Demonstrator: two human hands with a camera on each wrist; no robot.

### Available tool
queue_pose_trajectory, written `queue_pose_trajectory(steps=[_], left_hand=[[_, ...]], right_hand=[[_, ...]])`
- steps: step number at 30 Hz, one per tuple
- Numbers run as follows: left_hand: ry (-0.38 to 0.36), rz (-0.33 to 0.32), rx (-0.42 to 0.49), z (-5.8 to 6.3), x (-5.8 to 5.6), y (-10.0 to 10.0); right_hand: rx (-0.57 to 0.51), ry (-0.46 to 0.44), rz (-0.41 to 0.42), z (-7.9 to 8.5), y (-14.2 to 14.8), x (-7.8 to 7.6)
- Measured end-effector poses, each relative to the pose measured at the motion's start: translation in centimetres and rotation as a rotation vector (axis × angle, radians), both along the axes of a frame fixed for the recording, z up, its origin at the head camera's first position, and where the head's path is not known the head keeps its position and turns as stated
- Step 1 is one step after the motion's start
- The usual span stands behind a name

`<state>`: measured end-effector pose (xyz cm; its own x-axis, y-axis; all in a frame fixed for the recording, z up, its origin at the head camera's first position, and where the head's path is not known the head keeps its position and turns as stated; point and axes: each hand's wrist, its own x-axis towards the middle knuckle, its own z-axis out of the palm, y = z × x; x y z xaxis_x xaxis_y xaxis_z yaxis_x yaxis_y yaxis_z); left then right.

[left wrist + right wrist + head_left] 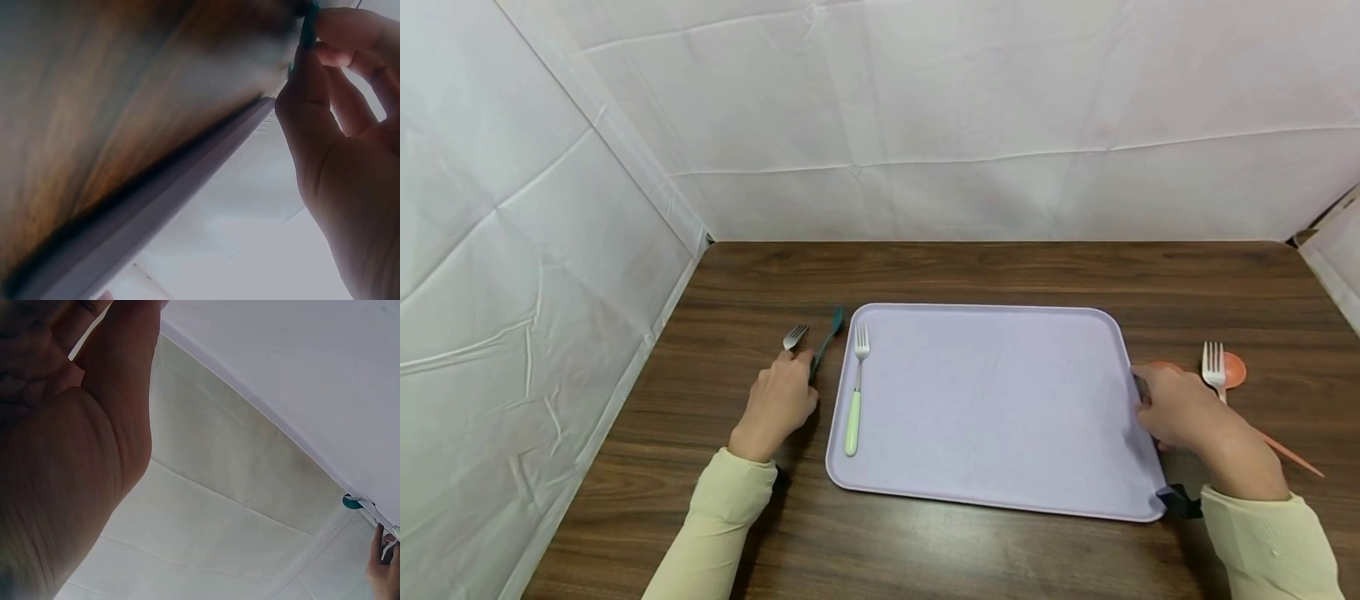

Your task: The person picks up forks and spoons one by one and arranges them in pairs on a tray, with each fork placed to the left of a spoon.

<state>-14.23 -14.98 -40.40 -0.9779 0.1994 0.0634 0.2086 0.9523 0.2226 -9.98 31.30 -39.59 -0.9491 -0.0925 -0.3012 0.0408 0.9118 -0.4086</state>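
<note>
Fingers of the left hand [778, 404] are narrow: in the left wrist view, thumb and forefinger pinch the handle of a teal spoon [838, 319], whose bowl points away beyond the fingertips, a hold which probably gives good control of so thin a handle. Just beside these fingertips appear the tines of a metal fork [794, 337]; its handle is mostly hidden, so I cannot tell if the same hand holds it also. To the right of these fingers, a lilac tray [985, 408] lies on the dark wooden table [970, 550]; a green-handled fork [853, 425] lies inside the rim nearest to them, perhaps aligned so for good order. At the opposite rim, fingers of the right hand [1183, 408] are bent; I cannot tell whether they clasp the edge or only rest there, but from this place they could steady the tray. On the outer side of their knuckles, another fork [1213, 364] lies close against an orange spoon [1234, 371].
</note>
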Motion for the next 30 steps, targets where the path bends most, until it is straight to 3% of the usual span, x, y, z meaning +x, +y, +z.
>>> queue_pose_trajectory(steps=[9, 18, 30], left_hand=[[-0.013, 0.016, -0.026, 0.25, -0.05, 0.13], [-0.147, 0.073, -0.062, 0.53, -0.19, 0.2], [-0.103, 0.051, 0.038, 0.96, 0.48, 0.2]], right_hand=[[-0.007, -0.012, 0.004, 0.22, 0.0, -0.1], [-0.018, 0.009, 0.014, 0.13, -0.07, -0.22], [-0.01, 0.008, 0.007, 0.01, -0.09, 0.03]])
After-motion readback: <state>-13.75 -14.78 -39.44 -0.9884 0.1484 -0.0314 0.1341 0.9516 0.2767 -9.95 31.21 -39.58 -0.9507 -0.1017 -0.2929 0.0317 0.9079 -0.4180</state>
